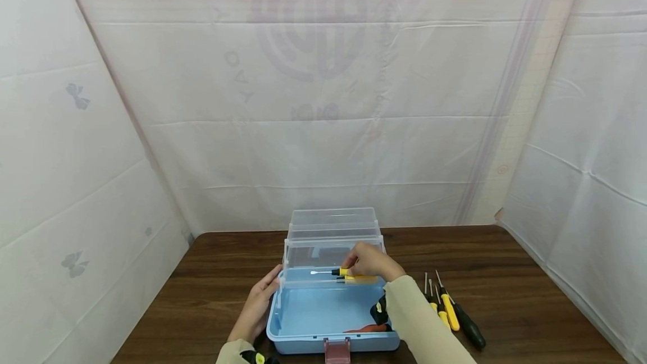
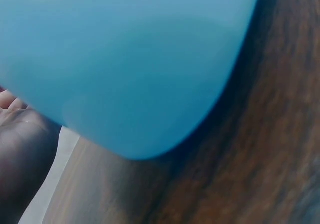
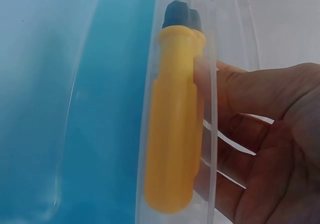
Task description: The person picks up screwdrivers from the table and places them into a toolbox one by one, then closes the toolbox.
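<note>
A light blue toolbox stands on the table with its clear lid raised. In the head view my right hand pinches a yellow-and-black screwdriver, its blade pointing left, at the clear tray. Another yellow-handled screwdriver lies in that tray. The right wrist view shows the lying handle through the clear wall, with the right fingers behind it at the second handle. My left hand rests along the toolbox's left side, fingers extended near the back corner.
Inside the toolbox, an orange-handled tool lies at the front right. Several yellow-and-black screwdrivers and one with a dark green handle lie on the brown wooden table, right of the box. A pink latch hangs at the front. White sheeting surrounds the table.
</note>
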### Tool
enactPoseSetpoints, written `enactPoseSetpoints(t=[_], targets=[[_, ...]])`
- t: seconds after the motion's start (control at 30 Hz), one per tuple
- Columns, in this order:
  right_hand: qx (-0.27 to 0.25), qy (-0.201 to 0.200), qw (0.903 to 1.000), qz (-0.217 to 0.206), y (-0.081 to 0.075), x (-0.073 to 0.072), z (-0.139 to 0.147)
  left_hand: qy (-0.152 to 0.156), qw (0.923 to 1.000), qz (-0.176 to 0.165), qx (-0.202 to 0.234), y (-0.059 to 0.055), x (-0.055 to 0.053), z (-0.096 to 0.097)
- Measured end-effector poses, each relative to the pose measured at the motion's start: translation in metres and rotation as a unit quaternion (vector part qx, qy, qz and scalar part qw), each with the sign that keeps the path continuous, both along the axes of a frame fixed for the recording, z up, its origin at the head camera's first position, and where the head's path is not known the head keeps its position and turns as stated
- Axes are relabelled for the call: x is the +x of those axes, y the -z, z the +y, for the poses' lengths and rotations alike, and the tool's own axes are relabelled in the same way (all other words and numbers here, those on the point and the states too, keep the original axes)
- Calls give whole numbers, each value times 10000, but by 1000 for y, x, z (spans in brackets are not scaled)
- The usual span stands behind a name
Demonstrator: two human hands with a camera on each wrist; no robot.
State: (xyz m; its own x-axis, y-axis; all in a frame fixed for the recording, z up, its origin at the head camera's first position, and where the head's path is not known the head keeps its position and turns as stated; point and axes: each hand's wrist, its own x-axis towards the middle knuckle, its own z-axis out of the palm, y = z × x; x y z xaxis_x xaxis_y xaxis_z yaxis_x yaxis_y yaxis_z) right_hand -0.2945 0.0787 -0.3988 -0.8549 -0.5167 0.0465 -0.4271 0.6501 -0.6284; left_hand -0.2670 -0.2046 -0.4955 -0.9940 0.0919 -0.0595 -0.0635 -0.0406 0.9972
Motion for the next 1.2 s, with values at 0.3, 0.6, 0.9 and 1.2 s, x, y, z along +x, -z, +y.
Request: enactPoseSetpoints(t=[0.3, 0.6, 0.9, 1.2], targets=[[63, 69, 10000, -22, 0, -1, 0, 29, 10000, -40, 48, -1, 0, 0], [-4, 101, 9999, -90, 0, 1, 0, 31, 10000, -17, 72, 1, 1, 0], [16, 118, 9999, -114, 1, -1, 2, 28, 9999, -61, 104, 1, 0, 0], [-81, 139, 9998, -102, 3, -2, 4, 18, 9999, -68, 88, 0, 0, -1]])
